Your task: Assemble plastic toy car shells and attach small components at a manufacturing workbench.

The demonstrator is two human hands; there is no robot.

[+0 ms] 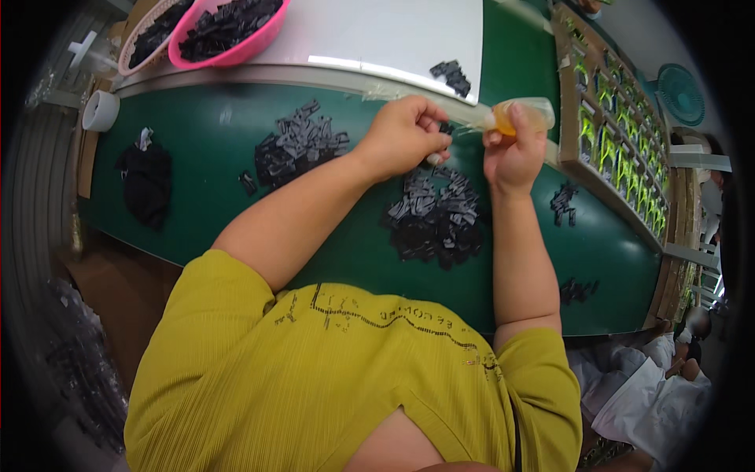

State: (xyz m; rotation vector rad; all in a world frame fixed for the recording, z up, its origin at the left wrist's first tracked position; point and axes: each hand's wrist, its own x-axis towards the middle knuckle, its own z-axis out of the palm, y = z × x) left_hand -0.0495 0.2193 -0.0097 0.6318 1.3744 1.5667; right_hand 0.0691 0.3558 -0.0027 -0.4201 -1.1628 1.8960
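My left hand (pixel 403 140) pinches a small black plastic part (pixel 446 127) between thumb and fingers. In my right hand (pixel 515 155) is a soft translucent squeeze bottle (pixel 536 115) with amber liquid, tilted so its tip points left toward the part. A narrow gap appears between tip and part. Just below my hands lies a pile of black plastic parts (pixel 435 214) on the green table (pixel 338 224). Another pile of similar parts (pixel 297 148) spreads left of my left hand. A smaller cluster of parts (pixel 451 77) rests on the white board (pixel 377 31) beyond my hands.
At the far left stand a bright pink basket (pixel 228 53) and a paler basket (pixel 126 59), both full of black parts. A white roll (pixel 101 112) and black cloth (pixel 147 189) lie left. A rack of yellow-green items (pixel 617 149) borders the right side, near scattered parts (pixel 564 204).
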